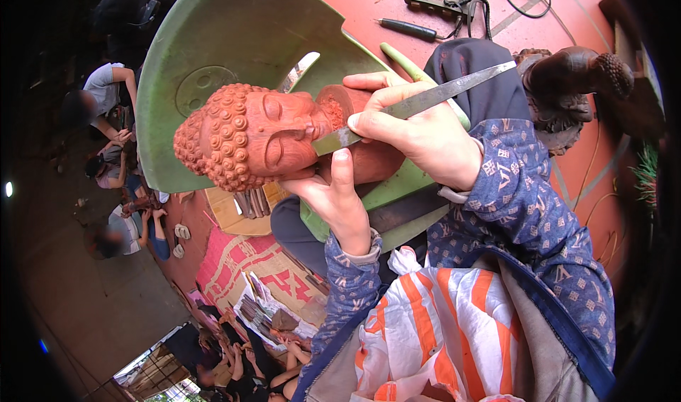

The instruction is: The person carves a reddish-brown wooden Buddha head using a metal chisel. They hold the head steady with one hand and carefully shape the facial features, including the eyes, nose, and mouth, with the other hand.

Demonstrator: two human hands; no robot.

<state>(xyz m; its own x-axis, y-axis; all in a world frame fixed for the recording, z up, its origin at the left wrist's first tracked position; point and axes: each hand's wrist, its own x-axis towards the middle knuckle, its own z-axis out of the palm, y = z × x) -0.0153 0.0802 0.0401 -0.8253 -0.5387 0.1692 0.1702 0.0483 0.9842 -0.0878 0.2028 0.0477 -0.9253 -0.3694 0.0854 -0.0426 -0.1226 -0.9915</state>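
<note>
Our right hand (425, 132) clamps a flat metal tool (454, 88), its end near the mouth of the carved head (254, 136) just to that hand's left; our left hand (335, 209) supports the lower cheek, whether closed we cannot tell, before a green plastic chair (245, 22).

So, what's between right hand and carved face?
The flat metal tool projects across that gap in the head view, the left hand beside its end.

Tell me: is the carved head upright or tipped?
Tipped: the carved head lies lengthwise, its curled crown to the left, its neck end to the right, its face turned up.
</note>
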